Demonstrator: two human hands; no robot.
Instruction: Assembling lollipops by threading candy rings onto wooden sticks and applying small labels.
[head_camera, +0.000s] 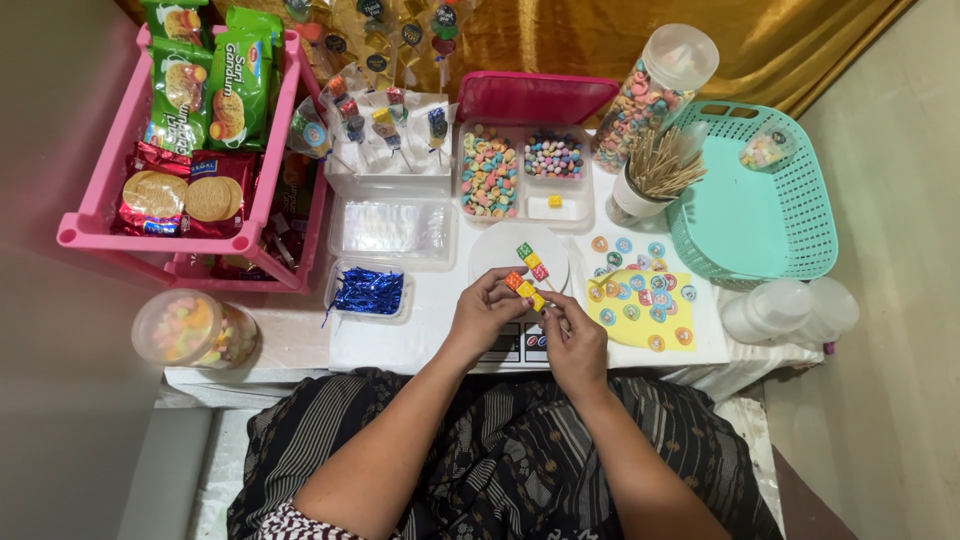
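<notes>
The left hand (487, 312) pinched the lower cubes of a candy skewer (530, 272), while the right hand (572, 338), at its four o'clock, gripped the stick's bottom end. The skewer ran toward twelve o'clock over a white plate (495, 250). At three o'clock lay a yellow sheet (640, 320) of round stickers; at nine o'clock, a tray of blue twist ties (367, 291).

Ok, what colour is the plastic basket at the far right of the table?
The perforated plastic basket is turquoise, a pale blue-green; the head view shows it plainly.
</notes>
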